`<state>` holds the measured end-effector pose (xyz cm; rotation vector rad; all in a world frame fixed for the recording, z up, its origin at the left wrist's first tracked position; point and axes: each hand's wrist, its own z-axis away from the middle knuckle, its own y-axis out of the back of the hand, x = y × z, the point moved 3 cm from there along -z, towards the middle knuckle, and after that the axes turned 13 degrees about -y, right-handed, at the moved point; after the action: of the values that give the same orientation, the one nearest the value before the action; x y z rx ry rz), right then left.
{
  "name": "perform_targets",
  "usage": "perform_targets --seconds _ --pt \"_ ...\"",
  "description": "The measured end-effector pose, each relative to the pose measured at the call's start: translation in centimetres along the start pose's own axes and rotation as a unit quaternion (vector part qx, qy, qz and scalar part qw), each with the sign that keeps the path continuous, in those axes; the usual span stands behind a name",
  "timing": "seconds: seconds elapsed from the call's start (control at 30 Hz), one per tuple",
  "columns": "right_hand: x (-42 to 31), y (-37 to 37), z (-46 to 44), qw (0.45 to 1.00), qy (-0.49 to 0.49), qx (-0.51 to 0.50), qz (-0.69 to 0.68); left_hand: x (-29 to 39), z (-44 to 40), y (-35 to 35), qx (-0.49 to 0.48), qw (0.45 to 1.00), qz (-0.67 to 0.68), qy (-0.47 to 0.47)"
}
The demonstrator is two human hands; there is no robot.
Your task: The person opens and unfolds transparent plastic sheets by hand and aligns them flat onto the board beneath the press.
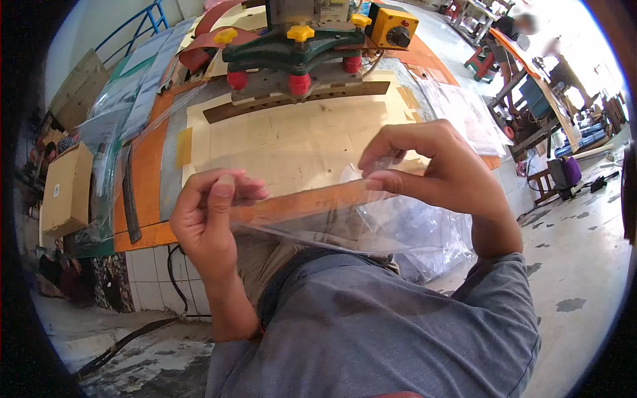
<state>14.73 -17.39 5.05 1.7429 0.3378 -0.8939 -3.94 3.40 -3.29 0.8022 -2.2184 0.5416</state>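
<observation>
A clear plastic sheet point(298, 222) is stretched between my two hands, above my lap and the near edge of the table. My left hand point(215, 205) pinches its left end between thumb and fingers. On the right, my right hand point(424, 166) grips the other end, thumb below and curled fingers above. More crumpled clear plastic point(424, 232) hangs under my right hand. Beyond the hands lies a pale yellow board point(285, 146) with a long metal bar point(298, 99) across it, below a green press point(298, 53) with yellow knobs and red feet.
A yellow control box point(393, 28) stands at the press's right. Clear sheets point(464, 116) lie on the table's right side. A cardboard box point(68, 191) is at the left. At the upper right, a person point(509, 30) is beside another workbench.
</observation>
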Motion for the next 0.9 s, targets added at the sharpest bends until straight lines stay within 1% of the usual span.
perform_targets --seconds 0.1,0.17,0.27,0.4,0.47,0.5,0.57,0.6,0.67,0.77,0.9 --pt "0.4 -0.1 1.3 1.000 -0.019 0.012 0.012 0.0 0.2 1.0 0.012 1.000 -0.001 -0.014" --pt "1.0 -0.5 1.9 0.996 -0.092 0.012 -0.004 0.0 0.3 1.4 0.003 1.000 -0.009 -0.020" --pt "1.7 -0.6 2.4 0.993 -0.108 0.040 -0.016 0.3 0.2 1.8 0.007 0.999 -0.033 -0.023" --pt "1.7 -0.3 3.2 0.992 -0.104 0.060 -0.023 0.2 0.1 2.3 0.023 0.998 -0.044 -0.026" --pt "1.1 0.0 3.6 0.989 -0.033 0.128 -0.060 0.0 0.1 2.6 0.055 0.997 -0.046 -0.031" --pt "1.0 0.2 3.7 0.989 -0.034 0.129 -0.060 0.0 0.1 2.6 0.054 0.997 -0.045 -0.031" --pt "0.6 0.7 3.9 0.993 0.033 0.113 -0.013 0.2 0.0 2.6 0.043 0.997 -0.060 -0.038" --pt "0.7 0.9 4.0 0.993 0.032 0.115 -0.013 0.2 0.0 2.6 0.042 0.997 -0.059 -0.038" --pt "0.6 0.8 4.1 0.993 0.060 0.080 0.068 0.1 0.1 2.7 0.039 0.996 -0.063 -0.046" --pt "0.5 0.0 3.9 0.993 0.043 0.064 0.089 0.2 0.1 2.7 0.030 0.997 -0.049 -0.048" --pt "0.6 -1.0 3.5 0.995 0.030 0.064 0.074 0.4 0.2 2.3 0.012 0.998 -0.045 -0.051"
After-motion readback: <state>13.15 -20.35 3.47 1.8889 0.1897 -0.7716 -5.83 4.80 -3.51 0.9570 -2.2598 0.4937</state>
